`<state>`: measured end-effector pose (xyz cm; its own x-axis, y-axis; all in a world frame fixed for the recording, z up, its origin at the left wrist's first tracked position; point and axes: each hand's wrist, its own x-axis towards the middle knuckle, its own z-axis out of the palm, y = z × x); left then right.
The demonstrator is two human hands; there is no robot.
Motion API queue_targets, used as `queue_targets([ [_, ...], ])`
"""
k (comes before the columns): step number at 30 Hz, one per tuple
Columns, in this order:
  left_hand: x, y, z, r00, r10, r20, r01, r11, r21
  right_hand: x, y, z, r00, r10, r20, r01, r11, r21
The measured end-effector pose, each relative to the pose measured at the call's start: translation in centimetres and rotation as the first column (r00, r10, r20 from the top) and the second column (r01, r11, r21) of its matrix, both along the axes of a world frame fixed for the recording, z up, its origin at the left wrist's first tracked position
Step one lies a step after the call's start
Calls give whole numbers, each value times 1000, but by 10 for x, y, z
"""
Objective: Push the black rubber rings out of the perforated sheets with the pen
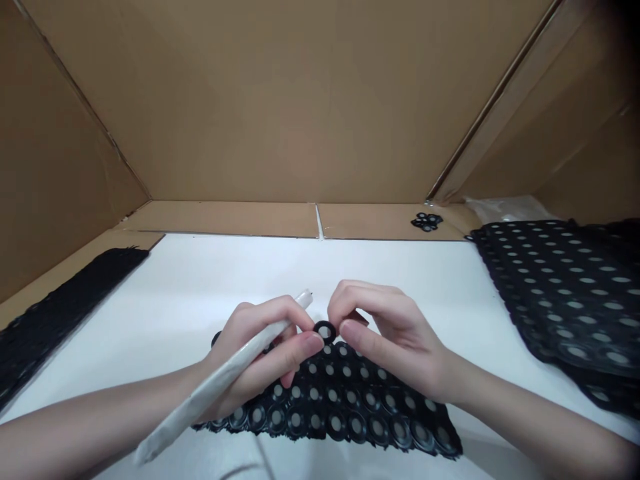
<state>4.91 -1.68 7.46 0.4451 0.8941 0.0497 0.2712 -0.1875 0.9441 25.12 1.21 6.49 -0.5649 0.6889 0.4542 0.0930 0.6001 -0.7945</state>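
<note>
Between my hands is a small black rubber ring [325, 331] with a pale centre, upright just above a black sheet [351, 399] of many such round parts. My left hand [267, 353] pinches the ring's left side between thumb and forefinger. The same hand also holds a long white wrapped stick [210, 385] with a thin dark tip, slanting across the palm. My right hand [400, 333] is closed at the ring's right edge, thumb and fingertips together. A small dark brown piece [360, 319] shows between its fingers; what it belongs to is unclear.
Stacked black sheets with round holes [565, 287] lie at the right, a clear plastic bag [507, 208] behind them. Another black stack [65, 307] is at the left. Several loose black rings [427, 221] sit on the back cardboard ledge. Cardboard walls [290, 100] enclose the white tabletop [240, 263].
</note>
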Motion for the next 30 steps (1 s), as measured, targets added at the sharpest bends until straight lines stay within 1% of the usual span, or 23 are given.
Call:
queue_targets([
  [4, 1, 0, -2, 1000, 7, -26, -7, 1000, 13, -2, -1, -1, 999, 31, 42, -27, 996, -85],
  [6, 1, 1, -2, 999, 8, -42, -7, 1000, 21, -3, -2, -2, 998, 47, 41, -42, 994, -99],
  [10, 1, 2, -3, 997, 27, -68, -21, 996, 84, -4, -1, -5, 998, 53, 40, -48, 992, -116],
  [12, 1, 2, -3, 997, 34, -68, -28, 995, 96, -4, -1, -8, 999, 34, 36, -31, 996, -87],
  [17, 3, 2, -3, 998, 36, -59, -32, 997, 67, -8, -3, -10, 999, -46, -16, 47, 997, 60],
  [23, 1, 3, -8, 999, 6, -51, -2, 997, 75, -13, -6, -10, 995, -97, -9, 98, 991, 96],
  [25, 0, 4, -11, 999, 1, -49, 2, 998, 59, -15, -7, -11, 995, -101, -12, 102, 991, 82],
  [27, 0, 4, -13, 999, -31, -26, 32, 999, 39, -16, -7, -12, 995, -102, -13, 103, 994, 44],
  [30, -1, 5, -16, 997, -70, 18, 70, 997, 15, -17, -6, -15, 994, -108, -16, 107, 992, -63],
])
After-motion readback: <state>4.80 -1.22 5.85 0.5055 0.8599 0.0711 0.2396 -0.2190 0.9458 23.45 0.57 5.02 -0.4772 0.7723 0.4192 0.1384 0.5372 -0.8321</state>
